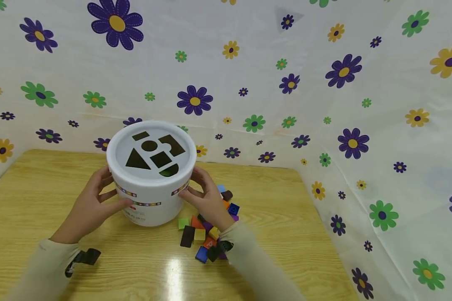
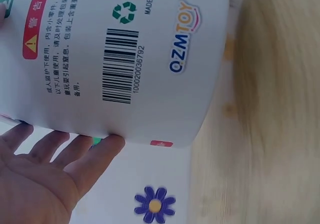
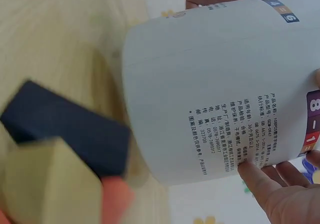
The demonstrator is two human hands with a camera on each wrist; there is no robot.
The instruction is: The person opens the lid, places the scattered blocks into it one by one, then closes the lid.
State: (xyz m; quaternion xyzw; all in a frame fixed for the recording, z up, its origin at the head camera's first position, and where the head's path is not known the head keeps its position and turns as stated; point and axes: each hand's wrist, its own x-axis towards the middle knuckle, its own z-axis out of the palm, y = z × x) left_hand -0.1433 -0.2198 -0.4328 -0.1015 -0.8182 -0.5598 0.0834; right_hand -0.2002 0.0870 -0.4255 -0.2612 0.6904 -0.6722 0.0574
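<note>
Between both hands is a white plastic bucket (image 1: pixel 150 213) with printed labels. Its white lid (image 1: pixel 118 144) has cut-out shapes, among them a triangle, a circle and a square, and something green shows through one hole. The left hand (image 1: pixel 94 205) grips the bucket's left side, thumb on the front, fingers farther back. On the opposite side the right hand (image 1: pixel 209 205) holds it in the same way. A barcode (image 2: pixel 120 67) and a toy logo (image 2: pixel 186 37) face the left wrist camera. Whether the base touches the table cannot be told.
Colourful blocks lie in a loose pile right of the bucket, partly under the right forearm, including a black block (image 1: pixel 187 236), a green block (image 1: pixel 183 223) and a blue block (image 1: pixel 201 254). Behind the wooden table (image 1: pixel 278 234) hangs a flower-patterned white cloth (image 1: pixel 211 37).
</note>
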